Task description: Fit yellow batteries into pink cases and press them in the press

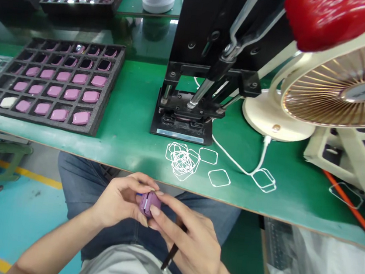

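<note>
A small purple smartwatch case (148, 200) is held over my lap, just off the bench edge, with its slotted side turned up. My left hand (119, 200) pinches it from the left between thumb and fingers. From the right, the fingertips of my right hand (194, 237) press on the same case. A thin dark stick-like tool (170, 256) is tucked in my right hand and points down toward me; its exact kind is hidden. On the bench in front lies a heap of thin white rounded-square rings (183, 161), with several loose ones beside it.
A black foam tray (105, 102) at left holds rows of purple cases and dark-faced ones. Centre back stands a black hand press (186, 102) with a red knob (334, 18). A cream fan (277, 117), its white cable (233, 158) and an orange stick (352, 207) occupy the right.
</note>
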Demonstrator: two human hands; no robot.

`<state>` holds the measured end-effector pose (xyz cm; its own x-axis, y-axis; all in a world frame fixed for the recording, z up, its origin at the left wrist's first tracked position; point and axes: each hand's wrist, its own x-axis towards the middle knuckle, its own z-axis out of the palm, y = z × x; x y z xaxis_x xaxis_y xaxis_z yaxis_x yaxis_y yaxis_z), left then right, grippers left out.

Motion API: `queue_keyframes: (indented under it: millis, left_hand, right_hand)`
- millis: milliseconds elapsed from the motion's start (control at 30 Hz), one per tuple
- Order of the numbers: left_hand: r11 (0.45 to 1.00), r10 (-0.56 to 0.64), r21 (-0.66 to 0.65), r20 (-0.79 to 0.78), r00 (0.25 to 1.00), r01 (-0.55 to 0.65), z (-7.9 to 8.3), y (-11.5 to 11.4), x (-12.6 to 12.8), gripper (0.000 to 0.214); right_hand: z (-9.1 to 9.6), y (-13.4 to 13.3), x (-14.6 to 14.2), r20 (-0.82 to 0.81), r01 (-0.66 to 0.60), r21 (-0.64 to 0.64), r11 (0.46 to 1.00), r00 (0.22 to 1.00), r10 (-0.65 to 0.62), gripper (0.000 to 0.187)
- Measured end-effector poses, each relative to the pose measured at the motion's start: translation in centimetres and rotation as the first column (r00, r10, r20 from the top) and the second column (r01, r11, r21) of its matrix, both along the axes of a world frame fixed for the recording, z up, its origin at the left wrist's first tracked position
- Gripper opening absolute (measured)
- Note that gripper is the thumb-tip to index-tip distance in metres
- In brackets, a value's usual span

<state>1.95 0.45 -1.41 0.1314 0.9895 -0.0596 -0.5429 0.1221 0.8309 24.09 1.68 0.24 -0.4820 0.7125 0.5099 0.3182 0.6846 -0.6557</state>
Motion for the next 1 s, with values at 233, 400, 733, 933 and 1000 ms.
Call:
queue_keyframes:
  millis: [233,400,733,933,1000]
  left_hand:
    - [1.000,0.003,-0.020,-0.030,1.000,-0.003,0.4,0.2,0.2,0.060]
    - [1.000,0.015,0.019,-0.001,1.000,-0.015,0.0,0.2,0.4,0.060]
    - [0.985,0.172,0.035,-0.162,0.972,-0.169,0.6,-1.0,1.6,0.040]
    - [0.952,0.258,-0.118,-0.186,0.948,-0.282,1.3,-1.9,2.2,0.032]
    - [0.960,0.245,-0.102,-0.139,0.959,-0.260,1.4,-1.7,2.0,0.033]
  right_hand:
    - [-0.1,0.0,0.0,0.034,0.023,0.024,0.999,0.999,-0.024,0.046]
    - [-0.7,-0.1,0.1,0.053,-0.018,0.052,0.998,0.998,0.015,0.054]
    - [-1.8,0.0,-1.1,0.066,0.052,0.082,0.995,0.996,-0.057,0.056]
    - [0.3,0.7,-1.7,-0.025,0.164,-0.164,0.973,0.985,-0.170,0.026]
    - [0.7,1.0,-1.5,0.019,0.091,-0.204,0.975,0.996,-0.089,0.014]
